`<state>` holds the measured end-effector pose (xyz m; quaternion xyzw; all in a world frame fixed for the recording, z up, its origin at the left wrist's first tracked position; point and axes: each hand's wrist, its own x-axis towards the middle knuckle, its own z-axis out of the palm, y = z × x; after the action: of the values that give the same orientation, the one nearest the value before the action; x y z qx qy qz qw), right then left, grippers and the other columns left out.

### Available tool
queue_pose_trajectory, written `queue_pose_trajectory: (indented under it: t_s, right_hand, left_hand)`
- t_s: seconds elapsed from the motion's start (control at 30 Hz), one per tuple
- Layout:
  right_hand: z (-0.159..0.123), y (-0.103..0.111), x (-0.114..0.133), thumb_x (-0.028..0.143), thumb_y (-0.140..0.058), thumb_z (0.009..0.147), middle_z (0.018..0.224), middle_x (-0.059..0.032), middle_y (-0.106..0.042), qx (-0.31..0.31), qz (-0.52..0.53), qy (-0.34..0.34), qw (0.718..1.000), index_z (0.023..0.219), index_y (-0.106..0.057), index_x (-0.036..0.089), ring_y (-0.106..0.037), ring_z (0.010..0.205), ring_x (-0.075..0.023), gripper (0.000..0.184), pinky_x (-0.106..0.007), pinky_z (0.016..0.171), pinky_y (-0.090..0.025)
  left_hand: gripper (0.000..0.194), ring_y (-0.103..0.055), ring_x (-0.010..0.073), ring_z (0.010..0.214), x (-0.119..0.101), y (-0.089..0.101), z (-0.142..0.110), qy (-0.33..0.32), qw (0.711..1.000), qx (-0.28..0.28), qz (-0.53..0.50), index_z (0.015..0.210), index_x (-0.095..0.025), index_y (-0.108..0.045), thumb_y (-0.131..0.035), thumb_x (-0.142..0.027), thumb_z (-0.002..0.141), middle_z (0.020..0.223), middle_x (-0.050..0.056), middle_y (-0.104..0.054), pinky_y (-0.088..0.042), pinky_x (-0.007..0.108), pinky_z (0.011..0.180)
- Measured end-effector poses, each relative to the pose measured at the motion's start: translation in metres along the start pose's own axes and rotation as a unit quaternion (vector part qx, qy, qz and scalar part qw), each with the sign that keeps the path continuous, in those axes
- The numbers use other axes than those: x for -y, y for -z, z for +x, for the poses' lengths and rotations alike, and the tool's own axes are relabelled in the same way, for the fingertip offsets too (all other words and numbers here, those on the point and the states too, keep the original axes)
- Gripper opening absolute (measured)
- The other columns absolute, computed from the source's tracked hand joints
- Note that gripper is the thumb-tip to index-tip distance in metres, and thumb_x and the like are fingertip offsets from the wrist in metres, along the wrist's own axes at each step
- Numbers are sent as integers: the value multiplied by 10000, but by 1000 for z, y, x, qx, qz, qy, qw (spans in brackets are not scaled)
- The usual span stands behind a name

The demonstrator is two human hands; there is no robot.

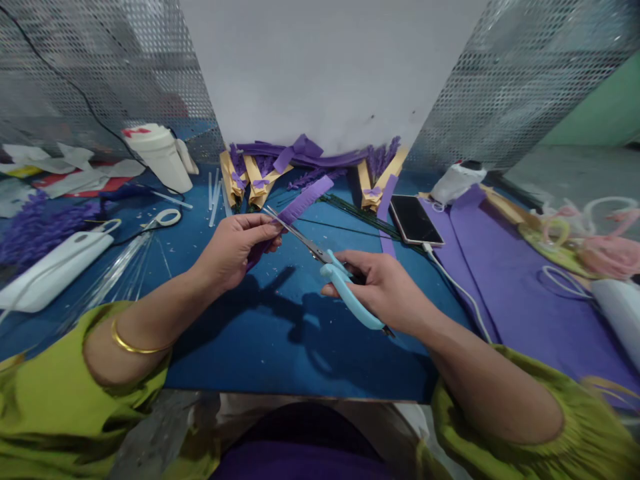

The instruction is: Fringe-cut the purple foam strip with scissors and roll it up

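My left hand (235, 248) pinches a long purple foam strip (306, 199) with a fringed edge, holding it up over the blue table (280, 333). My right hand (383, 287) grips light-blue-handled scissors (345, 287). Their metal blades point up and left, and they meet the strip just beside my left fingertips. Both hands hover above the middle of the table, a hand's width apart.
Purple foam pieces and tan paper-wrapped purple sprigs (260, 177) lie at the back. A phone (415, 219) on a white cable rests right of centre, beside a purple sheet (505, 280). A white cup (160, 157), white power bank (50, 270) and clear sticks sit left. Perforated metal panels flank the table.
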<state>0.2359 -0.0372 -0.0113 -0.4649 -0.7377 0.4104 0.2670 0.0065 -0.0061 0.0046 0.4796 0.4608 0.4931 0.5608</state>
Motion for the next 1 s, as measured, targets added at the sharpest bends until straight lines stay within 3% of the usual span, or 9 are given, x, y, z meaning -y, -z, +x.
queue_pose_trajectory:
  t_s: [0.17,0.37,0.53,0.6,0.77,1.0]
  right_hand:
    - [0,1,0,457,-720,777,673,23,-531,3,-4,4,1000,893,-669,193,-422,595,-122,292,-256,552,-331]
    - [0,2,1,426,-723,781,655,43,-481,10,2,0,1000,822,-632,193,-387,581,-107,253,-254,538,-309]
    - [-1,2,1,409,-731,775,648,48,-463,16,17,-7,1000,828,-642,193,-374,574,-101,240,-252,525,-296]
    - [-1,2,0,408,-732,774,658,46,-471,20,29,-13,999,859,-656,193,-366,573,-99,243,-254,525,-298]
    - [-1,3,-1,436,-736,759,675,32,-497,33,88,-34,995,868,-658,169,-357,559,-94,299,-254,502,-289]
    - [1,3,2,441,-742,743,664,35,-501,17,59,-43,997,848,-654,176,-375,567,-102,298,-255,509,-294]
  left_hand:
    - [122,-509,81,514,-1,0,0,1,1000,1,0,600,-152,-662,-755,-214,647,543,0,-592,-356,182,480]
    - [120,-463,81,467,-1,2,1,13,1000,8,10,597,-154,-653,-743,-222,638,538,10,-585,-192,200,365]
    - [111,-472,85,485,-1,4,1,16,1000,17,6,598,-154,-663,-747,-214,639,530,8,-576,-168,205,366]
    - [118,-475,87,490,0,4,1,18,1000,19,6,601,-155,-666,-751,-224,646,536,6,-580,-190,205,374]
    - [132,-537,98,563,2,6,3,14,1000,23,-11,686,-151,-707,-786,-253,658,605,10,-627,-403,196,531]
    - [147,-554,98,575,2,6,4,11,1000,10,-4,715,-155,-719,-799,-267,661,617,6,-641,-412,189,550]
